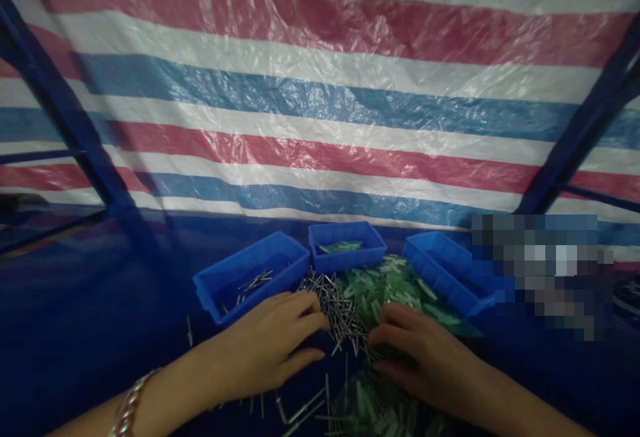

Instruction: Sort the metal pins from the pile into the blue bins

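Observation:
A heap of thin silver metal pins [340, 310], which look like rivets or nails, lies between my hands. My left hand [293, 337] reaches over the left side of this heap, thumb and fingers apart, with nothing visible in them. On the other side is my right hand [405, 344], fingers curved but apart, its tips by the pins and the green plastic bags [383, 284]. Small pale strips show in or on these bags. More green plastic with pale pieces [377, 404] lies below my right hand. Loose pins [305, 410] are scattered nearest me.
Three blue bins stand behind the heap: the left bin [295, 250] holds a few pins, the middle bin [320, 260] some green pieces, and the right bin's [430, 260] inside is dark. A striped plastic sheet [320, 104] hangs behind, between blue posts [580, 117].

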{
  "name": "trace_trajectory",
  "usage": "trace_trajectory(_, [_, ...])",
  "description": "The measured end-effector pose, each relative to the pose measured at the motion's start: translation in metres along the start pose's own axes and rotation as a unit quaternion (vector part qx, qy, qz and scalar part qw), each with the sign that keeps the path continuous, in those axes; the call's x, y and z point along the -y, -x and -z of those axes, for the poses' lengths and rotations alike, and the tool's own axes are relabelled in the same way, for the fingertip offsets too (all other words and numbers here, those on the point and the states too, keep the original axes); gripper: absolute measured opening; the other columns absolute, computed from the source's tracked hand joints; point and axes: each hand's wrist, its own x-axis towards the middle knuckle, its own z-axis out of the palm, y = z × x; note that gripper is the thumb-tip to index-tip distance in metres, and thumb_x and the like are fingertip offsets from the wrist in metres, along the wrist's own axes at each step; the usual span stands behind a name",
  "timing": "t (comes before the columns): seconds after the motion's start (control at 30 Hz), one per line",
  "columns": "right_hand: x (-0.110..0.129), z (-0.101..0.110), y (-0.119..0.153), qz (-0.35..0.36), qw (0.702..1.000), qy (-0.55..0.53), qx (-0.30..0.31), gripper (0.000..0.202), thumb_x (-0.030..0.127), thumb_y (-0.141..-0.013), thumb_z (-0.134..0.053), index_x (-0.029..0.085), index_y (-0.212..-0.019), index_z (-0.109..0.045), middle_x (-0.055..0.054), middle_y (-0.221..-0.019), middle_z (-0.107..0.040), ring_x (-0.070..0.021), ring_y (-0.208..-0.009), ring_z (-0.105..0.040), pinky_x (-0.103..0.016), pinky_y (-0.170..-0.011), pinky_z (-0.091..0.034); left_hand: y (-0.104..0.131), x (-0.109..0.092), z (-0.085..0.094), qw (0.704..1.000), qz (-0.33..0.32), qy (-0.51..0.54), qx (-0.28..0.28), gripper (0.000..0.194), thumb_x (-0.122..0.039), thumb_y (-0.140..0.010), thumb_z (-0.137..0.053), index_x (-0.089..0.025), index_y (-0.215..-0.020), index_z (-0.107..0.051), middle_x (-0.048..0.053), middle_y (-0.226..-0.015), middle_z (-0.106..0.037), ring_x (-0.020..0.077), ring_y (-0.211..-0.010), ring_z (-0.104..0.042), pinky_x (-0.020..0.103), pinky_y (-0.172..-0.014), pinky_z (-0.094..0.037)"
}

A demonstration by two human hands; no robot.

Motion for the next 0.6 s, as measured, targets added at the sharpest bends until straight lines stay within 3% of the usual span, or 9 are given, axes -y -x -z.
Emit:
trace_trajectory(0.17, [-0.009, 0.0, -0.015, -0.013, 1.0, 0.025, 0.011, 0.003, 0.016, -0.081, -0.057, 0.015, -0.083, -0.059, 0.0, -0.08, -0.057, -0.013, -0.071, -0.056, -0.028, -0.06, -0.046, -0.006, 0.017, -0.008, 1.0, 0.011, 0.027, 0.008, 0.01, -0.016, -0.085, -0.053, -0.02, -0.094, -0.055, 0.001, -0.092, -0.056, 0.0148, -0.082, -0.056, 0.025, -0.072, -0.045])
trace_trajectory(0.3, [-0.007, 0.004, -0.032, -0.021, 0.998, 0.061, 0.018, 0.015, 0.028, -0.086, -0.055, 0.015, -0.079, -0.058, 0.002, -0.074, -0.058, -0.01, -0.062, -0.055, -0.027, -0.058, -0.047, -0.006, 0.022, -0.014, 0.999, 0.014, 0.045, -0.01, 0.011, -0.014, -0.086, -0.05, -0.019, -0.093, -0.057, 0.002, -0.091, -0.057, 0.0146, -0.083, -0.056, 0.025, -0.073, -0.046])
trace_trajectory(0.47, [-0.005, -0.006, -0.048, -0.018, 0.993, 0.106, -0.046, 0.017, 0.031, -0.087, -0.053, 0.015, -0.09, -0.058, -0.001, -0.085, -0.06, -0.0131, -0.073, -0.057, -0.032, -0.065, -0.049, -0.006, 0.022, -0.017, 0.997, 0.007, 0.052, -0.049, 0.011, -0.012, -0.084, -0.051, -0.017, -0.091, -0.058, 0.002, -0.086, -0.06, 0.0146, -0.08, -0.057, 0.025, -0.071, -0.047])
trace_trajectory(0.6, [-0.009, -0.016, -0.046, 0.001, 0.988, 0.122, -0.095, 0.015, 0.029, -0.087, -0.053, 0.016, -0.092, -0.058, -0.001, -0.086, -0.059, -0.015, -0.078, -0.057, -0.036, -0.07, -0.048, -0.007, 0.024, -0.017, 0.994, -0.005, 0.049, -0.099, 0.012, -0.011, -0.085, -0.05, -0.015, -0.089, -0.06, 0.003, -0.081, -0.062, 0.0151, -0.076, -0.058, 0.026, -0.069, -0.048])
